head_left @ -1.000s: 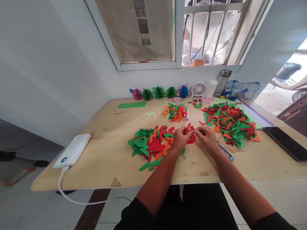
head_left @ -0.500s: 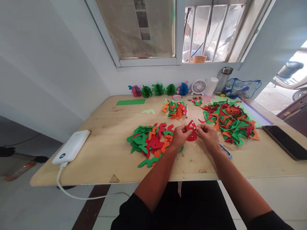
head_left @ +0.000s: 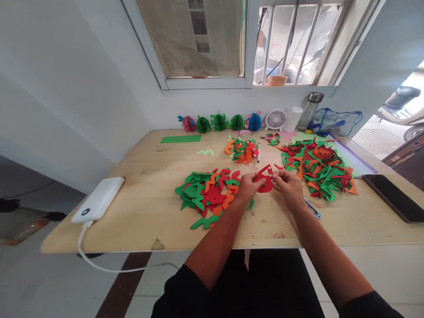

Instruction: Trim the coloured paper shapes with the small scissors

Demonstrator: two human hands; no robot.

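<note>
My left hand (head_left: pixel 248 187) pinches a red paper cutout (head_left: pixel 265 185) with a rounded lower end and an angular upper part that frames a gap. My right hand (head_left: pixel 287 183) is closed at the cutout's right edge, thumb and fingertip pressed together. A small pale bit shows by its fingertips, too small to name. To the left of my left hand lies a pile of green, red and orange paper cutouts (head_left: pixel 202 194). Beside my right wrist, partly covered by it, is a light blue tool (head_left: pixel 313 208).
Paper scraps (head_left: pixel 321 168) are heaped on the right, near a black phone (head_left: pixel 394 196). A smaller pile of cutouts (head_left: pixel 243 151) and a pen (head_left: pixel 259 153) lie further back. Paper ornaments (head_left: pixel 219 122), a small fan (head_left: pixel 275 119) and a bottle (head_left: pixel 310 111) line the wall. A power bank (head_left: pixel 99 199) sits left.
The upper part of the red cutout now shows a gap where white marks were visible before. Both hands stay in nearly the same place; the camera view has shifted slightly.
</note>
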